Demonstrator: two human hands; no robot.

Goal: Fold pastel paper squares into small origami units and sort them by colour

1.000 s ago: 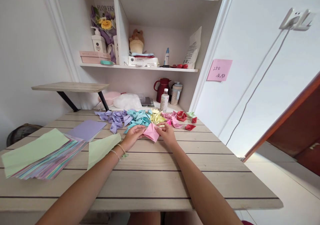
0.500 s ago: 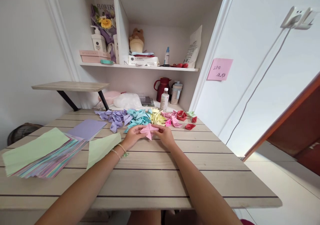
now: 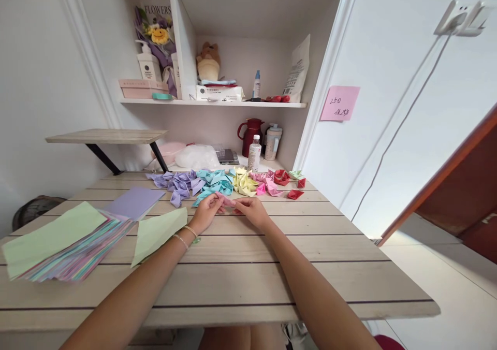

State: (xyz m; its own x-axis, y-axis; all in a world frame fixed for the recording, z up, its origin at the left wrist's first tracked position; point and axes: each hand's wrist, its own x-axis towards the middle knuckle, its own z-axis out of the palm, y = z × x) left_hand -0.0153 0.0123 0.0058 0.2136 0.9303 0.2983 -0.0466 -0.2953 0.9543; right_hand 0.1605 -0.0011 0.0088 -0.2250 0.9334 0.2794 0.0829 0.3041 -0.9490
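Observation:
A small pink folded paper (image 3: 226, 200) is held just above the table between both hands. My left hand (image 3: 208, 213) pinches its left end, and my right hand (image 3: 250, 210) grips the right end with thumb and fingers. The paper looks narrow from here, and my fingers cover part of it. Just beyond the hands lies a row of folded paper pieces: purple (image 3: 180, 184), blue (image 3: 213, 183), yellow (image 3: 244, 181), pink (image 3: 267, 181) and red (image 3: 281, 177). A loose light green sheet (image 3: 158, 235) lies beside my left forearm.
A fanned stack of coloured paper (image 3: 89, 254) lies at the left, with a purple sheet (image 3: 134, 202) behind it. At the back stand a clear bottle (image 3: 254, 155), a red jug (image 3: 251, 137) and a cup (image 3: 273, 143). A small raised shelf (image 3: 106, 135) is at the back left.
The pink paper was spread in a four-pointed shape facing me; now it appears as a narrow strip between my fingers. Both hands stay in nearly the same place. The view has shifted slightly.

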